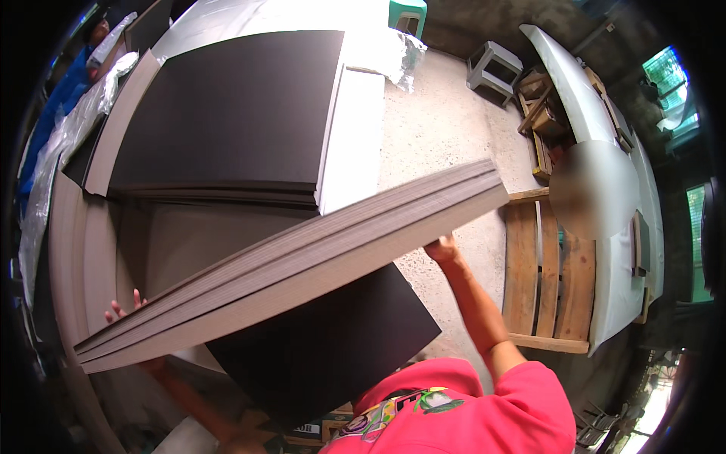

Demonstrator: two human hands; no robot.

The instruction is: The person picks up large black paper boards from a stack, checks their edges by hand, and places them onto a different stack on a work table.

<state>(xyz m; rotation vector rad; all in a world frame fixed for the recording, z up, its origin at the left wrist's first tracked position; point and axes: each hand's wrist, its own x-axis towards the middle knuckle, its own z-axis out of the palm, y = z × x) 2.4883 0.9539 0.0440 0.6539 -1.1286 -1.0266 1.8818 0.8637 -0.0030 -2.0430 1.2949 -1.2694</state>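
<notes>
A thick stack of grey-edged cardboard sheets (302, 257) is held up on a slant, its right end higher than its left. My left hand (125, 306) supports the left end from the far side; its fingertips show spread above the edge, and the palm is hidden. At the right end, my right hand (442, 248) grips the stack from underneath, with most of its fingers out of sight. Below and nearer to me lies a black sheet (325, 340). Beyond the held stack, a large pile of black-faced sheets (227, 113) rests on a white-covered surface (363, 129).
More grey boards (72, 234) stand along the left, beside crumpled clear plastic (76, 129). A wooden slatted pallet (522, 265) is on the right, near white sheeting (616, 280). Farther off are a grey stool (494, 72) and a green stool (408, 15).
</notes>
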